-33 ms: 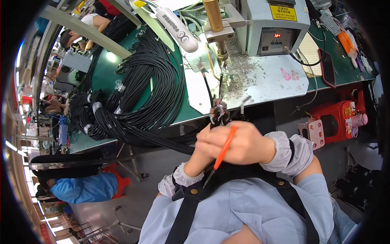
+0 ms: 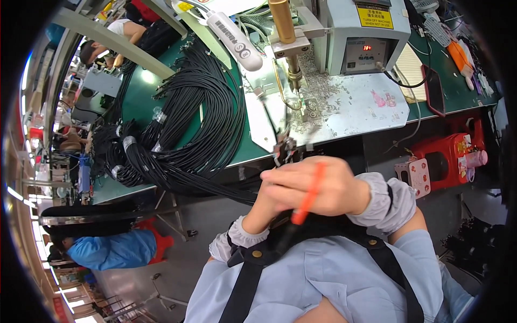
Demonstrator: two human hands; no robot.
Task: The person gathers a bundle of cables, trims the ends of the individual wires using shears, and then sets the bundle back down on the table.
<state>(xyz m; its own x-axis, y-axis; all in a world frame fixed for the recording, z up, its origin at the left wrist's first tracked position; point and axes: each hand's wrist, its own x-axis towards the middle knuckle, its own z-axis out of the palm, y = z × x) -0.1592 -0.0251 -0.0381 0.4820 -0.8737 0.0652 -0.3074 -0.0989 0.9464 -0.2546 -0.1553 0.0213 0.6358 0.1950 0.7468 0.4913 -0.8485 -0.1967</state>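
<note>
My right hand [image 2: 323, 185] is closed round a slim orange-handled tool [image 2: 309, 196], whose dark thin end is blurred and points down toward my apron. Behind it, my left hand [image 2: 268, 199] is mostly hidden. It grips a bunch of black cables, whose stripped, connector-like ends [image 2: 285, 148] stick up beyond my fingers. The two hands overlap just in front of the bench edge. Motion blur hides the detail of the cable ends. One black cable [image 2: 269, 116] runs from the bunch up to a small metal connector on the white plate.
A bench machine with a brass-coloured cylinder [image 2: 283, 21] stands over a metal plate [image 2: 371, 102] strewn with small metal bits. Beside it is a grey control box [image 2: 361, 54]. Large coils of black cable [image 2: 199, 102] lie at left. A red stool [image 2: 441, 156] stands at right; other people sit at left.
My right hand and the orange-handled tool have shifted slightly right, and the tool is more upright. The cable ends have moved slightly left.
</note>
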